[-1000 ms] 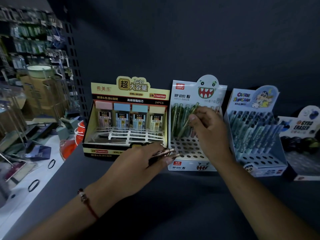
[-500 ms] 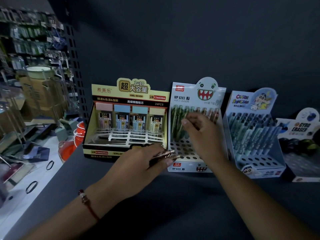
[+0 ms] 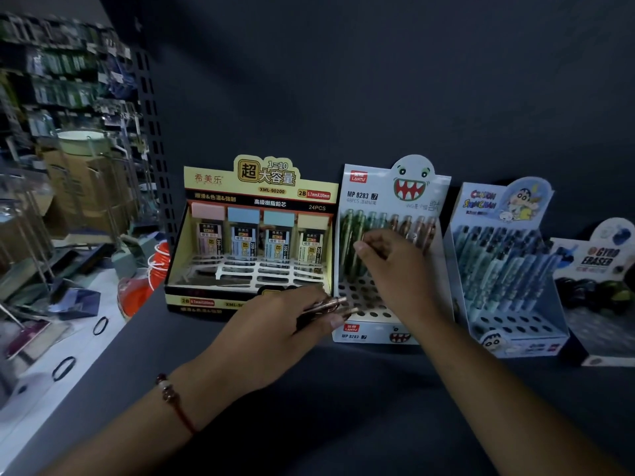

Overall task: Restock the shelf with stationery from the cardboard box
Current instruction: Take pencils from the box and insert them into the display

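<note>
A white mechanical-pencil display box (image 3: 374, 326) with a toothy monster face stands on the dark shelf (image 3: 343, 389). Its back rows hold green pencils (image 3: 352, 231) on the left and copper-pink ones (image 3: 417, 225) on the right. The front holes are bare. My right hand (image 3: 398, 269) reaches over the box, its curled fingertips pinching a green pencil in the left rows. My left hand (image 3: 275, 324) hovers at the box's front left corner and grips a small bundle of copper-pink pencils (image 3: 331, 304).
A yellow lead-refill display (image 3: 261, 187) stands left of the pencil box. A cartoon pen display (image 3: 508, 269) and a gyro eraser box (image 3: 601, 269) stand to the right. Beyond the shelf's left edge are an orange object (image 3: 137, 293), a cardboard box (image 3: 79, 187) and hanging racks.
My right hand has moved left and lower along the green pencil rows, bringing the green pencil upright into the box. My left hand has stayed put with its bundle.
</note>
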Available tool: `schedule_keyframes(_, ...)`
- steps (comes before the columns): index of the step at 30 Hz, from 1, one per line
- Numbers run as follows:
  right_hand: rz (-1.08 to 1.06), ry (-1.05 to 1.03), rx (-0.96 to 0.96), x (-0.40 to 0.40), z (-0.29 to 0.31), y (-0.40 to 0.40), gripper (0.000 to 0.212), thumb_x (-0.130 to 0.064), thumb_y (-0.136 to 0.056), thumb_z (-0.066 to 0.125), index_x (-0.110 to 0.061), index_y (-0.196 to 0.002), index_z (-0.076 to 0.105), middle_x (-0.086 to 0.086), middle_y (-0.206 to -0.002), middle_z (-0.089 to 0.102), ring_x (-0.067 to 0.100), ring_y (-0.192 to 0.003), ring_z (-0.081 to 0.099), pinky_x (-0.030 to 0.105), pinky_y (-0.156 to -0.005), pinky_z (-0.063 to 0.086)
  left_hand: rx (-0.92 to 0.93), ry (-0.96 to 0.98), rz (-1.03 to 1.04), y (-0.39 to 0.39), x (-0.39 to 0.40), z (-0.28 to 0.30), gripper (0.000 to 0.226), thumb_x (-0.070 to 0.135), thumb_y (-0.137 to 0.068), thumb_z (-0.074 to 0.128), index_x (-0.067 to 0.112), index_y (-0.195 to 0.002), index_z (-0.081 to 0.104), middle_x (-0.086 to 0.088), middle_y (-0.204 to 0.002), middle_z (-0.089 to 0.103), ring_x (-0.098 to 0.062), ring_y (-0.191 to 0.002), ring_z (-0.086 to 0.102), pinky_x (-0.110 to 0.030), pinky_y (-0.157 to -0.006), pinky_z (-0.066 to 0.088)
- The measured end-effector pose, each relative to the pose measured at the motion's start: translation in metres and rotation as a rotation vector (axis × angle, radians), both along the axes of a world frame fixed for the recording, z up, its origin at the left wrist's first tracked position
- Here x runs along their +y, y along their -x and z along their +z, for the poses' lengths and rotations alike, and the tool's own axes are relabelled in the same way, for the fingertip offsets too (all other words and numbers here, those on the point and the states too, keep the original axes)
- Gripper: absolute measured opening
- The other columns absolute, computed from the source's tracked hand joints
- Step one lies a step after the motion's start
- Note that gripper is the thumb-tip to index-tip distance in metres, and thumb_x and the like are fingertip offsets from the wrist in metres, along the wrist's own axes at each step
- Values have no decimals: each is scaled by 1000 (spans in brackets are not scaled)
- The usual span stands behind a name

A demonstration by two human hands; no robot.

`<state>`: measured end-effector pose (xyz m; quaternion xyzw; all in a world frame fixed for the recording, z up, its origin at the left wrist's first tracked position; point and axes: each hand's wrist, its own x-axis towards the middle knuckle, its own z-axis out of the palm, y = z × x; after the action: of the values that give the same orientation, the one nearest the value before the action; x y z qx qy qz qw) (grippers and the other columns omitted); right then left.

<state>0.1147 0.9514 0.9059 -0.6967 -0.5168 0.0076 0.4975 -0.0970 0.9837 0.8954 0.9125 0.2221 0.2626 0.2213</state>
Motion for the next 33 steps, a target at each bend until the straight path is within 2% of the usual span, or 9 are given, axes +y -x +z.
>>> schedule_keyframes(6,124,-20,215,-26,17,4,12,-39,-91,64,-34,-101,68,-8,-90,70,8,-81,68,27,-73,52,-47,23,86,2,1,1,25,55,-94,47,32,-88,54,6,-70,60,-12,-63,56,-36,-56,44)
schedule_keyframes(9,464,249,293,-37,26,14,26,-48,-83,63,-32,-102,69,-5,-88,72,11,-78,69,28,-71,56,-120,81,100,1,4,0,19,42,-97,52,29,-84,52,2,-67,56,-16,-58,52,-39,-52,40)
schedule_keyframes(11,571,390,280,-37,24,24,29,-47,-79,66,-32,-103,68,-6,-92,73,12,-82,71,26,-75,58,-170,132,92,0,7,-2,14,33,-97,55,28,-85,55,2,-70,56,-15,-58,50,-36,-51,38)
schedule_keyframes(13,551,344,301,-35,21,28,17,-32,-84,72,-27,-100,69,-4,-92,74,15,-83,72,27,-76,59,-192,133,78,-2,8,-2,15,28,-97,57,28,-83,56,6,-74,55,-12,-61,49,-23,-51,34)
schedule_keyframes(16,507,272,358,-34,22,24,8,-19,-88,70,-21,-95,71,1,-86,75,17,-79,71,31,-73,58,-195,133,53,-3,5,0,18,30,-98,55,27,-80,56,8,-75,52,-7,-61,46,-17,-54,34)
schedule_keyframes(20,463,145,536,-35,30,9,7,-15,-90,66,-18,-92,73,2,-79,71,14,-71,65,25,-65,53,-231,169,26,-1,4,2,17,39,-98,49,29,-89,61,-4,-72,51,-4,-54,40,-18,-50,30)
schedule_keyframes(25,398,-42,758,-36,41,-9,11,-7,-92,60,-11,-92,71,3,-70,65,14,-64,59,24,-56,46,-310,249,56,0,8,-2,33,47,-100,42,29,-111,66,10,-60,47,-3,-53,38,-21,-48,27)
schedule_keyframes(28,346,-139,756,-38,45,-18,17,-5,-93,56,-12,-92,71,4,-71,65,15,-65,57,28,-55,42,-346,273,50,1,9,-5,32,51,-100,40,36,-113,65,9,-63,47,-5,-57,40,-28,-53,30)
schedule_keyframes(33,195,-293,644,-44,53,-25,22,-2,-90,53,-15,-94,70,4,-80,64,13,-71,60,24,-59,48,-224,190,59,-1,5,-6,21,33,-99,51,47,-112,60,9,-67,59,-4,-53,44,-23,-51,34)
